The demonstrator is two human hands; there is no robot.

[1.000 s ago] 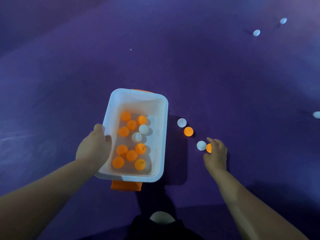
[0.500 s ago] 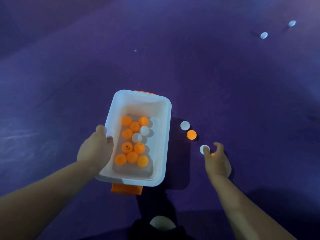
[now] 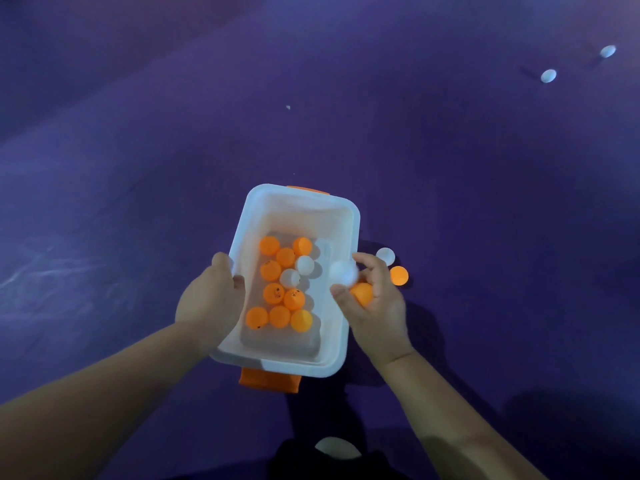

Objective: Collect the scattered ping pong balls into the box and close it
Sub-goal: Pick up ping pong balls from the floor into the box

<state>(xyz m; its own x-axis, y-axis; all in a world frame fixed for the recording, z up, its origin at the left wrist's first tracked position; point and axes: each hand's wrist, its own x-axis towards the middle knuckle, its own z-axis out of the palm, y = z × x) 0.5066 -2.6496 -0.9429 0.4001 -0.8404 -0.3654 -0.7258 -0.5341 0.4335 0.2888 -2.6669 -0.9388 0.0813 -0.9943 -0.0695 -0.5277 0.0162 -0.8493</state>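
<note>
A: Report the left side first.

B: The left hand [image 3: 211,299] grips the left rim of the white rectangular plastic box [image 3: 341,341], fingers curled over the edge, thumb outside. The box is open, held above the purple floor [image 3: 138,168]. An orange latch tab [image 3: 268,381] projects from its near end.

A: Contents?

B: Nine orange ping pong balls [image 3: 278,294] and two white ones [image 3: 298,270] lie on the box bottom.

A: And the right side?

B: The right hand [image 3: 375,306] is at the right rim, fingers loosely cupped around an orange ball [image 3: 362,294]. A blurred white ball [image 3: 343,271] sits at its fingertips, over the box edge. Just beyond, a white ball [image 3: 385,255] and an orange ball [image 3: 399,275] rest on the floor. Two white balls [image 3: 548,75] lie far right, well apart.
</note>
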